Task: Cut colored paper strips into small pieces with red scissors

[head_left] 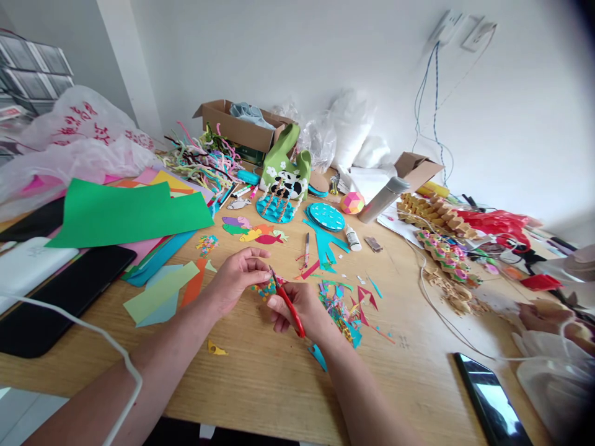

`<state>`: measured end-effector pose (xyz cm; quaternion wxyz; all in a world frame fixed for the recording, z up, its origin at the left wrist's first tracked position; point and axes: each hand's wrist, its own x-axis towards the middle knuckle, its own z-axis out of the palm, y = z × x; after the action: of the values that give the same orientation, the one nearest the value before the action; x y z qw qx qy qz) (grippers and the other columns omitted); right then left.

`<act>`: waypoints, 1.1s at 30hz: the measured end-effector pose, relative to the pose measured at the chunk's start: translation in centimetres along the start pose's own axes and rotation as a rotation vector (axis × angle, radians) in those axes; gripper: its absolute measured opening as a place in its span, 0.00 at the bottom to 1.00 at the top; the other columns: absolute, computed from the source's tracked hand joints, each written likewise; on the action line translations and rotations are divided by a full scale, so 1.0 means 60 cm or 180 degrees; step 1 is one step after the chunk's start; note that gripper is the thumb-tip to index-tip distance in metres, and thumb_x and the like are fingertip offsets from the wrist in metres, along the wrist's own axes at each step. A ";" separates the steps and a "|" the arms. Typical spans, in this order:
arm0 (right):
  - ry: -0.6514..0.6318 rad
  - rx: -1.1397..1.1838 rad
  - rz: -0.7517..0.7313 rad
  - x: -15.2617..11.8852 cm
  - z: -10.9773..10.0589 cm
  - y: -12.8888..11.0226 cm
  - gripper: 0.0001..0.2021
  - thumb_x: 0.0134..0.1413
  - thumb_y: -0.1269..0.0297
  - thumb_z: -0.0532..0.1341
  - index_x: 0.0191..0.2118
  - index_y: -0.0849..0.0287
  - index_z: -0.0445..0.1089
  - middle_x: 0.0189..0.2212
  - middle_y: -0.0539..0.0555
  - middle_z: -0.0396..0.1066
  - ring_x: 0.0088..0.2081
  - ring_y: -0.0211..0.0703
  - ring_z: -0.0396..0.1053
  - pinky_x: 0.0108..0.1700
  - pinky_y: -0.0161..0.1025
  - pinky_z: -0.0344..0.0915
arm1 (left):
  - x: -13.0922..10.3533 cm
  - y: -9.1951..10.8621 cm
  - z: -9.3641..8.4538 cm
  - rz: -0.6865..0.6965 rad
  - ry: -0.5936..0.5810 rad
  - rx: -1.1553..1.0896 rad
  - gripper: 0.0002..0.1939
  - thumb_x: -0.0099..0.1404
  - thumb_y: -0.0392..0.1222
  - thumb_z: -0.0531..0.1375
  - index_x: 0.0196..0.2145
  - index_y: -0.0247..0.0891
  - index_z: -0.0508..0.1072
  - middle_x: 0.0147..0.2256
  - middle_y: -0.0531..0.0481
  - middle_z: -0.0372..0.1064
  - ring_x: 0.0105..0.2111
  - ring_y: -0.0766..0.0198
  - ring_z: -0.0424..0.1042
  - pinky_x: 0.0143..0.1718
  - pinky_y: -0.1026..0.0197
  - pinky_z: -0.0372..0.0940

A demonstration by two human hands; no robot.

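Observation:
My right hand (297,306) grips a pair of scissors (289,305) with red handles, the blades pointing up and away. Just left of the blade tips is my left hand (239,275), its fingers pinched together; whatever they hold is too small to make out. Between and behind the hands lies a pile of tiny blue and yellow paper bits (264,288). Farther back rest several paper fish (255,234) in purple, green, yellow and red. A second heap of tiny bits (207,245) sits beyond my left wrist.
Paper scraps (341,306) spread right of my right hand. A pen (307,248), a glue bottle (352,238) and a grey flask (385,199) stand or lie behind. Green sheets (125,214) cover the left. A phone (490,399) lies front right; a white cable (105,334) crosses my left forearm.

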<state>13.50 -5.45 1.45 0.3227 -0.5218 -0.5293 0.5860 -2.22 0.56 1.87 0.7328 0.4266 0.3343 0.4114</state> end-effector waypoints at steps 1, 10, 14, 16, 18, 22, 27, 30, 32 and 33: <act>-0.0002 0.0024 -0.0019 0.000 0.000 0.000 0.25 0.41 0.43 0.66 0.23 0.65 0.66 0.18 0.51 0.68 0.16 0.33 0.67 0.19 0.29 0.65 | 0.000 0.000 0.000 -0.0002 -0.0001 0.0010 0.20 0.45 0.33 0.65 0.38 0.34 0.68 0.24 0.55 0.69 0.25 0.68 0.68 0.29 0.65 0.62; 0.0043 0.0026 0.0070 0.002 0.000 0.005 0.25 0.39 0.42 0.66 0.23 0.64 0.65 0.17 0.51 0.68 0.16 0.35 0.67 0.17 0.28 0.63 | 0.001 0.000 0.000 -0.0031 0.0008 0.0011 0.21 0.45 0.33 0.65 0.39 0.34 0.68 0.24 0.54 0.69 0.25 0.68 0.68 0.29 0.65 0.62; 0.0066 0.0033 0.0146 0.001 0.001 0.005 0.25 0.39 0.42 0.66 0.23 0.63 0.65 0.16 0.50 0.67 0.15 0.35 0.67 0.15 0.27 0.61 | 0.002 -0.002 -0.002 -0.0011 0.0006 -0.0024 0.21 0.44 0.33 0.65 0.39 0.34 0.68 0.24 0.55 0.69 0.24 0.69 0.68 0.29 0.65 0.62; 0.0064 0.0038 0.0137 0.000 0.002 0.004 0.25 0.39 0.43 0.66 0.22 0.64 0.65 0.16 0.50 0.67 0.15 0.35 0.67 0.15 0.27 0.61 | 0.002 -0.002 -0.002 -0.0010 0.0018 -0.0033 0.21 0.45 0.33 0.65 0.39 0.34 0.67 0.24 0.55 0.69 0.24 0.69 0.68 0.29 0.64 0.62; 0.0057 0.0046 0.0096 0.000 0.002 0.003 0.24 0.40 0.43 0.66 0.22 0.64 0.65 0.16 0.50 0.67 0.15 0.35 0.67 0.15 0.27 0.61 | 0.002 -0.002 -0.002 -0.0009 0.0028 -0.0032 0.22 0.45 0.34 0.66 0.39 0.34 0.67 0.24 0.55 0.69 0.25 0.69 0.68 0.30 0.64 0.62; 0.0043 0.0054 0.0076 0.000 0.003 0.002 0.24 0.42 0.44 0.66 0.22 0.64 0.65 0.16 0.50 0.66 0.15 0.34 0.67 0.15 0.27 0.62 | 0.002 -0.002 -0.001 -0.0030 0.0036 -0.0013 0.21 0.45 0.35 0.66 0.39 0.34 0.67 0.24 0.55 0.69 0.24 0.69 0.67 0.29 0.64 0.62; 0.0017 -0.0007 0.0013 0.000 0.004 0.003 0.24 0.43 0.45 0.66 0.22 0.64 0.65 0.16 0.49 0.66 0.15 0.33 0.66 0.16 0.26 0.62 | 0.001 -0.002 0.000 -0.0017 0.0039 -0.0025 0.22 0.44 0.33 0.66 0.39 0.34 0.67 0.23 0.55 0.69 0.24 0.69 0.67 0.30 0.64 0.62; 0.0014 0.0031 0.0011 0.000 0.004 0.001 0.24 0.42 0.45 0.66 0.22 0.64 0.65 0.16 0.49 0.66 0.14 0.32 0.66 0.17 0.27 0.63 | 0.001 -0.001 0.000 -0.0029 0.0028 -0.0008 0.21 0.44 0.33 0.66 0.39 0.34 0.67 0.23 0.55 0.69 0.24 0.69 0.67 0.29 0.64 0.61; 0.0035 0.0044 0.0047 -0.001 0.004 -0.001 0.24 0.42 0.45 0.66 0.23 0.64 0.65 0.16 0.49 0.66 0.15 0.32 0.66 0.17 0.27 0.63 | 0.000 0.000 0.000 -0.0030 0.0029 0.0004 0.21 0.44 0.34 0.66 0.39 0.34 0.67 0.23 0.55 0.69 0.24 0.68 0.68 0.29 0.64 0.61; 0.0052 0.0039 0.0074 -0.002 0.004 -0.002 0.24 0.42 0.45 0.66 0.23 0.64 0.65 0.16 0.49 0.66 0.15 0.32 0.66 0.17 0.26 0.62 | 0.000 0.001 0.000 -0.0027 0.0028 0.0008 0.21 0.44 0.34 0.66 0.39 0.34 0.67 0.23 0.55 0.69 0.24 0.68 0.68 0.29 0.64 0.61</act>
<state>13.28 -5.57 1.59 0.3234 -0.5308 -0.5169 0.5887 -2.23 0.58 1.89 0.7326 0.4243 0.3398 0.4096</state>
